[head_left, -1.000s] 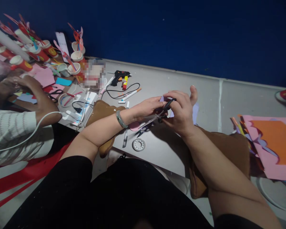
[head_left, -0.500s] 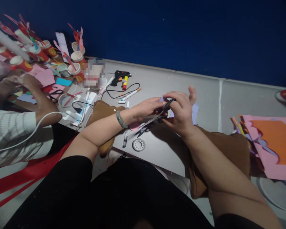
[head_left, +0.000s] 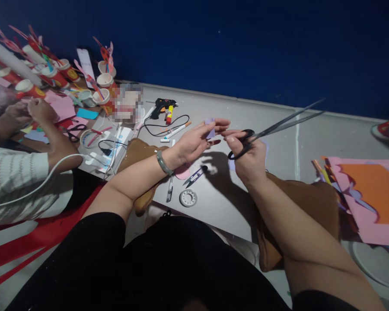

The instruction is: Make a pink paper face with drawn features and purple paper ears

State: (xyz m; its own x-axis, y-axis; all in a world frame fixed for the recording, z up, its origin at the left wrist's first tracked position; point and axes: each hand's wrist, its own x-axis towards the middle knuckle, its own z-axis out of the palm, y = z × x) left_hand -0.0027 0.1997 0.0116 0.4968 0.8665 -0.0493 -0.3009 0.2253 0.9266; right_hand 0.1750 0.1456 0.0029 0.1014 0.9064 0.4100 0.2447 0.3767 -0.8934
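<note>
Head | left fingers (head_left: 222, 122) pinch purple paper (head_left: 210, 129) | right fingers (head_left: 236, 146) grip scissors (head_left: 269, 131), now swung rightward

The paper scrap (head_left: 209, 128) at 1 o'clock is lilac, the scissor handles (head_left: 242, 152) black; the wall (head_left: 194, 39) at 12 is deep blue, the glue stick (head_left: 170, 115) at 11 yellow and red, the sleeve (head_left: 19, 166) at 9 white with grey stripes

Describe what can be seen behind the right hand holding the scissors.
Behind the right hand, pale purple paper peeks out on both sides. The hand covers the middle, so whether it is one piece or two, and its full shape, cannot be seen.
</note>
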